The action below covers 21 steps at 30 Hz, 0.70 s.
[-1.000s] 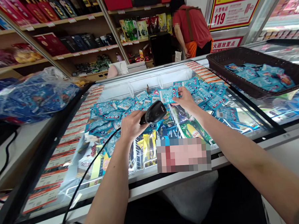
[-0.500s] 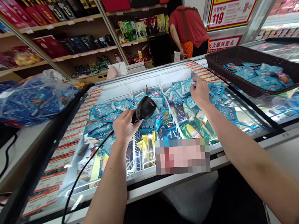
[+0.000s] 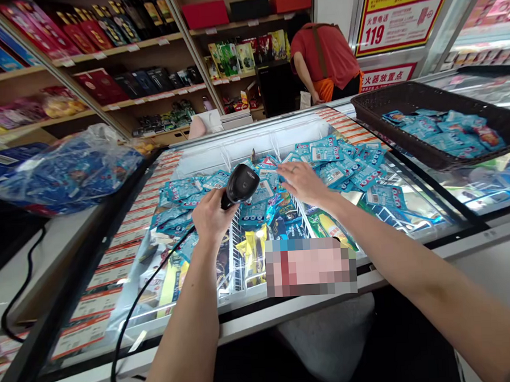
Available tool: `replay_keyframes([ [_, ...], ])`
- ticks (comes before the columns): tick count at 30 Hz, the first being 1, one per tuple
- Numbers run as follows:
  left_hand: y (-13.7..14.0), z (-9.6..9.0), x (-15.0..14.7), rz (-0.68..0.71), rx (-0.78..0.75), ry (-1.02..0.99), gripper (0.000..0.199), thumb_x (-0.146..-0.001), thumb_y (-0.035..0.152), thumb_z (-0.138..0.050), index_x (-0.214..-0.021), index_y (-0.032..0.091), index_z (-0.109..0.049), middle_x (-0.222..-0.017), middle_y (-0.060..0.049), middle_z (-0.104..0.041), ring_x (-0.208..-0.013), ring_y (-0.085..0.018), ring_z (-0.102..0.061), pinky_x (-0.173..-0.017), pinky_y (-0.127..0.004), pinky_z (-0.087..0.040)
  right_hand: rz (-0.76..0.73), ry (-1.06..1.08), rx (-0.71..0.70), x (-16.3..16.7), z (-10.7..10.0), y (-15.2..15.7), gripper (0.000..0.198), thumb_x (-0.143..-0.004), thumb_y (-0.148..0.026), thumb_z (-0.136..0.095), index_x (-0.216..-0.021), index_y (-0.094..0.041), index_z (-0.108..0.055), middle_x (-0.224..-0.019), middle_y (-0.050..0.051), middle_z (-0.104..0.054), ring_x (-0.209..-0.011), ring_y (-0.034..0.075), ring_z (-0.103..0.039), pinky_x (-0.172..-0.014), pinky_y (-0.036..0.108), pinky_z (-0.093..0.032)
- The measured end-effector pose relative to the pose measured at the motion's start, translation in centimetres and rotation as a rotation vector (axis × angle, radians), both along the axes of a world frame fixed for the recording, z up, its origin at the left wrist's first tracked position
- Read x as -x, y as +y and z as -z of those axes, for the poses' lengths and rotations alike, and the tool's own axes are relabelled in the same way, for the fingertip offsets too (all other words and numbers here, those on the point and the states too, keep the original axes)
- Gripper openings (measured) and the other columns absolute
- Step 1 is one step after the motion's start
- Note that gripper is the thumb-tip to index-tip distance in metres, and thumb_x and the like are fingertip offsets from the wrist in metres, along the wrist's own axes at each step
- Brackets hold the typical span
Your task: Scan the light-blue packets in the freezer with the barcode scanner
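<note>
- Head cam, L hand [image 3: 211,216]: closed round grip of a black plastic handheld scanner [image 3: 242,183]; scanner held above the packets, head end up.
- Black flexible cable [image 3: 144,288]: runs from L hand to lower L, crosses freezer front edge.
- R hand [image 3: 303,183]: open, fingers extended toward L, back of hand up; no item seen in it. Contact w/ packets below: can't tell.
- R hand pos.: over white wire divider [image 3: 302,214], nr scanner but apart from it.
- Flat teal printed packets [image 3: 367,176]: loose, overlapping pile across mid and rear of white open chest freezer [image 3: 294,132], both sides of divider. Some show barcodes; a few lie just below scanner.
- Fwd of pile, same freezer: yellow plastic packs [image 3: 253,251] in a wire section; green packs w/ corn pic [image 3: 331,224] R of divider. Pixelated patch hides part of front edge.
- Dark brown woven basket [image 3: 430,99]: R side, more teal packets inside.
- Clear plastic bag w/ blue contents [image 3: 74,166]: far L, outside freezer.
- Bkgd: person in red top [image 3: 327,50], bent fwd, nr red-and-yellow wall sign [image 3: 403,12]; stocked wooden shelves [image 3: 144,43] to L.
</note>
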<state>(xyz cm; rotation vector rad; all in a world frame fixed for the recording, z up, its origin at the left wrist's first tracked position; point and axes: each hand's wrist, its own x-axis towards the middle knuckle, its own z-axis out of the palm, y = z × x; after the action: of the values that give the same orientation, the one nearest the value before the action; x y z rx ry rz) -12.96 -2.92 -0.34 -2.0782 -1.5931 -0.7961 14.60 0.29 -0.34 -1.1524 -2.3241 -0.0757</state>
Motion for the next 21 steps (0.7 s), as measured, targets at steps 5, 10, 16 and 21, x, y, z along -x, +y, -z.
replay_keyframes([
  [5, -0.3, -0.5, 0.5, -0.041, -0.001, -0.015, 0.034, -0.076, 0.046, -0.057, -0.099, 0.021, -0.062, -0.088, -0.005, -0.067, -0.083, -0.022, -0.062, -0.061, -0.027, -0.037, -0.266, -0.134, 0.008, 1.7, 1.0, -0.8, 0.034, -0.093, -0.033, -0.042, -0.124, -0.031, -0.053, -0.138, -0.001, -0.047, -0.125, 0.021, -0.041, -0.102, 0.042, -0.029],
  [10, -0.9, 0.0, 1.0, -0.067, -0.039, -0.018, 0.035, -0.077, 0.047, -0.057, -0.1, 0.021, -0.061, -0.088, -0.005, -0.067, -0.083, -0.021, -0.061, -0.061, -0.027, -0.036, -0.175, -0.17, 0.078, 1.4, 0.1, -0.9, 0.034, -0.095, -0.04, -0.036, -0.098, -0.026, -0.068, -0.096, 0.003, -0.068, -0.094, 0.021, -0.057, -0.094, 0.042, -0.032],
  [16, -0.7, 0.2, 1.4, -0.007, -0.001, 0.019, 0.034, -0.076, 0.046, -0.058, -0.098, 0.021, -0.062, -0.087, -0.006, -0.066, -0.083, -0.021, -0.06, -0.061, -0.028, -0.035, -0.065, -0.015, 0.055, 1.5, 0.2, -1.0, 0.036, -0.093, -0.039, -0.041, -0.124, -0.026, -0.055, -0.115, 0.005, -0.063, -0.108, 0.022, -0.052, -0.096, 0.04, -0.034],
  [21, -0.6, 0.2, 1.5, 0.003, 0.019, 0.018, 0.035, -0.076, 0.046, -0.057, -0.099, 0.021, -0.063, -0.09, -0.006, -0.067, -0.085, -0.022, -0.061, -0.062, -0.027, -0.037, -0.135, -0.075, 0.142, 1.2, 1.3, -0.4, 0.054, -0.087, -0.051, -0.047, -0.135, -0.027, -0.042, -0.143, 0.005, -0.04, -0.121, 0.027, -0.042, -0.1, 0.043, -0.035],
])
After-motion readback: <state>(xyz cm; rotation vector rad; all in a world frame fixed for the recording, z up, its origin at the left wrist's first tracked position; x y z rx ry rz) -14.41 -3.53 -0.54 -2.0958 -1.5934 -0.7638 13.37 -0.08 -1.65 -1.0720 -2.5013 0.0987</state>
